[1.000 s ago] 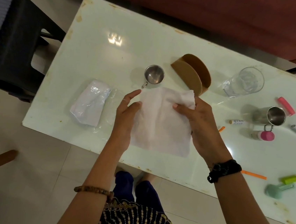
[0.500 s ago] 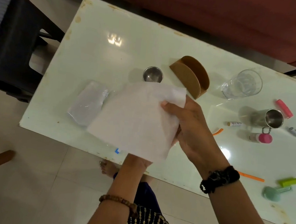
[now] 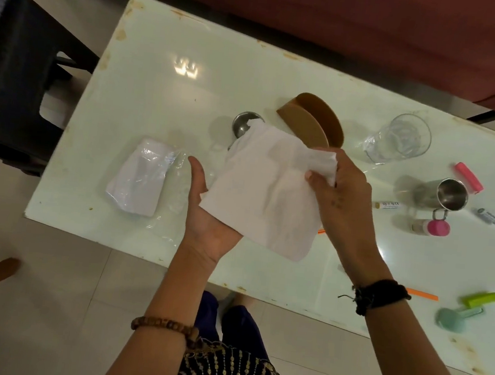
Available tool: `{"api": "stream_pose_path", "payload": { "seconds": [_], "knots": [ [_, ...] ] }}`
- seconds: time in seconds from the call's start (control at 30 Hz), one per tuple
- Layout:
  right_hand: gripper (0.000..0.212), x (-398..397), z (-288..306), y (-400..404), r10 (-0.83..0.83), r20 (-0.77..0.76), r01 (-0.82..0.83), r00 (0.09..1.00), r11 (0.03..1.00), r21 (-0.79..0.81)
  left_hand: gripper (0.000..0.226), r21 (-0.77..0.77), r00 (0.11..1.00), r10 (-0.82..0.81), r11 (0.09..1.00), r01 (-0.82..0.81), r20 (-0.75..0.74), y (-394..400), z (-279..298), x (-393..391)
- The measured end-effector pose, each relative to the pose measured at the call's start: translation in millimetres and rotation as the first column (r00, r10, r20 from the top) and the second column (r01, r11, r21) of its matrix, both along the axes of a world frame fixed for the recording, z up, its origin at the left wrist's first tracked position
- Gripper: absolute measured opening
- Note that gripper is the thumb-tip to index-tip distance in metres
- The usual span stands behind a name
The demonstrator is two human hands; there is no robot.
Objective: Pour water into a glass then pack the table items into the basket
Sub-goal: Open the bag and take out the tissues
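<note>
Two hands on one napkin (image 3: 266, 189): our right hand (image 3: 341, 197) pinches its crumpled corner at 2 o'clock, our left hand (image 3: 206, 216) lies flat and open beneath, likely as a folding support. Napkin soft, thin, creased, held over the glossy bench (image 3: 159, 86). Clear glass (image 3: 398, 139) at 2 o'clock, round steel cup (image 3: 450, 195) at 3. No basket seen; brown curved holder (image 3: 314, 121) at 12.

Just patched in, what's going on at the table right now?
A person holds a white napkin over the white table. The right hand pinches its top corner and the left hand supports it from below, palm up. A brown napkin holder, a glass, a steel mug and a packet of napkins sit on the table. No basket is visible.
</note>
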State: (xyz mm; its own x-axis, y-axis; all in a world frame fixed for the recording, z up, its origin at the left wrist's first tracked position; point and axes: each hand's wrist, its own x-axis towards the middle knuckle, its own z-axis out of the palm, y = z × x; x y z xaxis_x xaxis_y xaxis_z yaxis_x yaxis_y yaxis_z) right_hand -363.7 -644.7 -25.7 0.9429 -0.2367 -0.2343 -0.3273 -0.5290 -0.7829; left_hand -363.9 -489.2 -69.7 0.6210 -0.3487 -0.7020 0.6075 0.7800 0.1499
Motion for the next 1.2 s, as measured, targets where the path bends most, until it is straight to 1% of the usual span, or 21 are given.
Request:
{"api": "stream_pose_path", "payload": {
  "seconds": [0.07, 0.1, 0.2, 0.27, 0.33, 0.4, 0.47, 0.53, 0.63, 0.7, 0.73, 0.77, 0.8, 0.87, 0.9, 0.93, 1.0, 1.03, 1.07, 1.13, 1.2],
  "knots": [
    [0.031, -4, 0, 8, 0.088, 0.064, -0.081, 0.994, 0.992, -0.102, 0.072, -0.027, 0.995, -0.021, 0.999, 0.023, 0.096, -2, 0, -1],
    [0.032, -7, 0, 15, 0.137, 0.071, -0.127, 0.988, 0.983, -0.131, 0.072, -0.033, 0.994, -0.024, 0.999, 0.028, 0.106, -2, 0, -3],
    [0.035, -17, -5, 37, 0.247, 0.033, -0.239, 0.968, 0.959, -0.151, 0.075, 0.045, 0.989, -0.044, 0.998, 0.038, 0.141, -9, 3, -4],
    [0.037, -23, -9, 48, 0.308, 0.045, -0.294, 0.95, 0.936, -0.194, 0.077, 0.084, 0.988, -0.044, 0.996, 0.032, 0.146, -12, 5, -3],
    [0.045, -29, -14, 54, 0.386, 0.051, -0.364, 0.921, 0.9, -0.241, 0.079, 0.1, 0.989, -0.053, 0.994, 0.04, 0.137, -13, 6, -3],
    [0.048, -34, -20, 58, 0.431, 0.075, -0.392, 0.899, 0.87, -0.298, 0.079, 0.101, 0.991, -0.051, 0.994, 0.038, 0.128, -14, 5, -3],
    [0.045, -38, -24, 60, 0.441, 0.102, -0.386, 0.892, 0.859, -0.337, 0.077, 0.118, 0.987, -0.039, 0.993, 0.021, 0.158, -14, 4, -1],
    [0.046, -41, -26, 61, 0.456, 0.09, -0.406, 0.885, 0.853, -0.329, 0.076, 0.148, 0.984, -0.037, 0.989, 0.011, 0.176, -16, 1, -1],
    [0.047, -42, -28, 64, 0.413, 0.068, -0.386, 0.908, 0.889, -0.246, 0.074, 0.183, 0.978, -0.056, 0.983, 0.018, 0.201, -18, -1, -1],
    [0.046, -43, -27, 67, 0.358, 0.119, -0.335, 0.926, 0.926, -0.176, 0.072, 0.204, 0.981, -0.058, 0.979, 0.019, 0.186, -19, -2, -1],
    [0.052, -45, -26, 68, 0.325, 0.128, -0.314, 0.937, 0.944, -0.101, 0.071, 0.2, 0.981, -0.054, 0.98, 0.016, 0.185, -19, -3, -5],
    [0.06, -46, -23, 69, 0.305, 0.085, -0.307, 0.948, 0.952, 0.005, 0.071, 0.237, 0.98, -0.067, 0.971, 0.021, 0.186, -19, -3, -10],
    [0.066, -46, -22, 68, 0.305, 0.006, -0.303, 0.952, 0.945, 0.123, 0.069, 0.327, 0.971, -0.128, 0.943, 0.057, 0.2, -18, -3, -18],
    [0.072, -47, -20, 66, 0.309, -0.115, -0.263, 0.944, 0.915, 0.307, 0.057, 0.559, 0.932, -0.3, 0.817, 0.141, 0.205, -21, -4, -32],
    [0.069, -46, -21, 64, 0.289, -0.118, -0.23, 0.95, 0.904, 0.361, 0.055, 0.587, 0.928, -0.32, 0.795, 0.152, 0.193, -24, -5, -31],
    [0.061, -45, -22, 62, 0.251, -0.097, -0.193, 0.963, 0.896, 0.399, 0.058, 0.55, 0.941, -0.284, 0.823, 0.141, 0.183, -26, -5, -26],
    [0.041, -40, -24, 56, 0.161, -0.061, -0.12, 0.985, 0.895, 0.429, 0.061, 0.394, 0.976, -0.124, 0.918, 0.045, 0.177, -33, -4, -9],
    [0.032, -38, -25, 52, 0.118, -0.068, -0.078, 0.991, 0.899, 0.43, 0.06, 0.348, 0.98, -0.073, 0.937, 0.003, 0.187, -37, -4, -4],
    [0.03, -37, -26, 48, 0.072, -0.089, -0.025, 0.993, 0.898, 0.439, 0.06, 0.326, 0.979, -0.056, 0.945, -0.011, 0.195, -41, -3, 0],
    [0.038, -32, -27, 36, -0.021, -0.143, 0.088, 0.989, 0.873, 0.48, 0.056, 0.256, 0.975, -0.025, 0.966, -0.033, 0.219, -44, -7, 2],
    [0.035, -25, -25, 22, -0.086, -0.221, 0.188, 0.971, 0.847, 0.498, 0.048, 0.191, 0.972, -0.041, 0.982, -0.004, 0.232, -42, -14, 6]
  ]
}}
